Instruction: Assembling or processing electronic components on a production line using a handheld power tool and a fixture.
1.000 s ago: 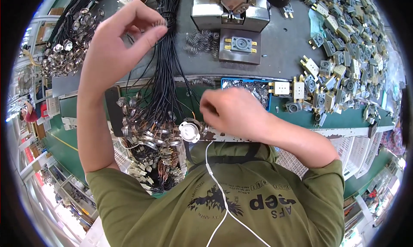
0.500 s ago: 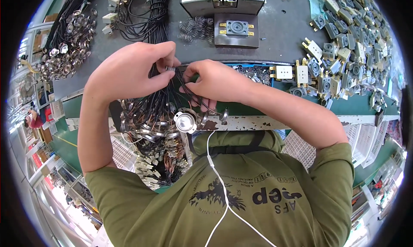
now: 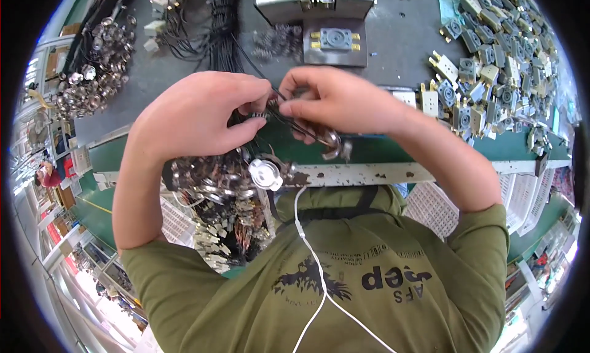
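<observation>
My left hand (image 3: pixel 206 113) is pinched at thumb and fingertips on a small coil spring (image 3: pixel 259 114). Beside it, my right hand (image 3: pixel 335 101) is closed round thin black wires (image 3: pixel 247 56), which run up from it into a long black bundle (image 3: pixel 224 30). Round metal caps (image 3: pixel 332 145) dangle on wire ends below the right fingers, blurred by motion. Under my left hand hangs a cluster of wired metal caps (image 3: pixel 212 176), and one wide silver cap (image 3: pixel 265 174) faces up at its right side.
Loose springs (image 3: pixel 276 40) lie beside a metal block bearing a grey terminal piece (image 3: pixel 337 39), below a steel fixture (image 3: pixel 313 7). Many grey terminal pieces (image 3: pixel 491 64) are heaped at right. More metal caps (image 3: pixel 98 67) lie at left. A chipped white table edge (image 3: pixel 362 173) runs nearest me.
Both hands have shifted right, the right one also upward. Wires in the right hand are drawn out from the bundle, and their caps have swung up and to the right.
</observation>
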